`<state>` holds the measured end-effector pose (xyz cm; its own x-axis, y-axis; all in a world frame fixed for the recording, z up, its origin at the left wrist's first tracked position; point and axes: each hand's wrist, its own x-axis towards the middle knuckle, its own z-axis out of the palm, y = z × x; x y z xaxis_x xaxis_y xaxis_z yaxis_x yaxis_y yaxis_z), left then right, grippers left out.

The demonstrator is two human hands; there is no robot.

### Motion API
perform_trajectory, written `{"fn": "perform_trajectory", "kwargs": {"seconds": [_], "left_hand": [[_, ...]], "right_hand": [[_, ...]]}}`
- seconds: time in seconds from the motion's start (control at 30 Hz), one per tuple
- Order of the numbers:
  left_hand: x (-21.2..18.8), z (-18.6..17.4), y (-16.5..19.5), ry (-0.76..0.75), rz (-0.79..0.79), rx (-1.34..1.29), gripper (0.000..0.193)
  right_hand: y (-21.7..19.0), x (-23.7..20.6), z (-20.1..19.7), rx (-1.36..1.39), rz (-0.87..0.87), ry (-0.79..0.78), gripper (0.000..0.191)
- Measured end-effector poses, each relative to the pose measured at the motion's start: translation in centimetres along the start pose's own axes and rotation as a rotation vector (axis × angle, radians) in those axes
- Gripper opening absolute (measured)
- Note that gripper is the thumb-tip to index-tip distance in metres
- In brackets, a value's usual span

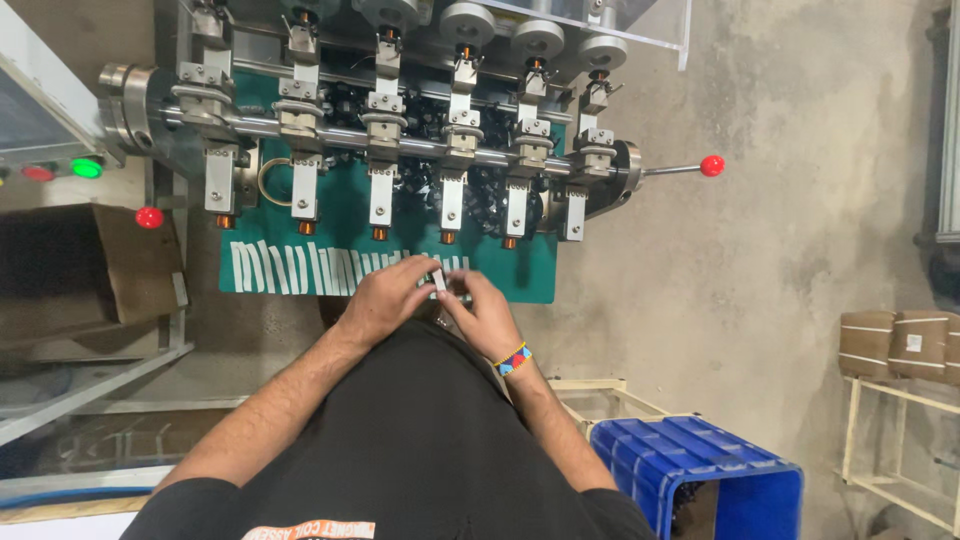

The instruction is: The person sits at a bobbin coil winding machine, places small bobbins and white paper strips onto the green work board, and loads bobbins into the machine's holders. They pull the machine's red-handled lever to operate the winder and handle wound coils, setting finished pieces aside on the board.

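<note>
My left hand (383, 297) and my right hand (487, 312) met at the near edge of the green mat (340, 215), fingers curled together around one small white strip (438, 279) — pinched between the fingertips of both hands, its top end poking up. How wide the fingers stood underneath, I couldn't tell; they overlapped too tightly.

Along the mat's front edge lay a row of more white strips (290, 268), too crowded to count exactly, well over a dozen. Behind them stood the winding machine (400, 130) with six white arms hanging from its steel shaft, five of them tipped with a copper coil (380, 233). A heap of small black parts (480, 190) sat on the mat behind the arms.

Containers — a blue plastic crate (690, 470) at my right, dark items just showing in its opening; an open cardboard box (85, 265) at my left, its inside too dark to read. Two red-knobbed levers, one either side of the machine.
</note>
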<state>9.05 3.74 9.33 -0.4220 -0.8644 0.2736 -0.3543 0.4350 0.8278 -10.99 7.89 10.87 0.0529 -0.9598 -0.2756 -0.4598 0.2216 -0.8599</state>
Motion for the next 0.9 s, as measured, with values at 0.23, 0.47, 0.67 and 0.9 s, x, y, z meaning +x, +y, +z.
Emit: {"fn": "perform_trajectory", "kwargs": {"seconds": [0.23,0.47,0.67,0.9], "left_hand": [[-0.3,-0.7,-5.1,0.012,-0.347,-0.810,0.037],[-1.1,-0.9,-6.0,-0.338,-0.787,-1.396,0.035],[-1.4,-1.2,-5.5,-0.443,-0.690,-1.468,0.038],[0.2,-1.1,-2.2,-0.236,-0.049,-0.202,0.070]], "right_hand": [[0.0,-1.1,2.1,0.194,-0.008,-0.034,0.017],[-3.9,0.3,1.6,-0.284,-0.349,0.262,0.008],[-3.4,0.5,1.6,-0.175,-0.476,0.245,0.012],[-0.2,1.1,-1.8,0.099,-0.126,0.013,0.026]]}}
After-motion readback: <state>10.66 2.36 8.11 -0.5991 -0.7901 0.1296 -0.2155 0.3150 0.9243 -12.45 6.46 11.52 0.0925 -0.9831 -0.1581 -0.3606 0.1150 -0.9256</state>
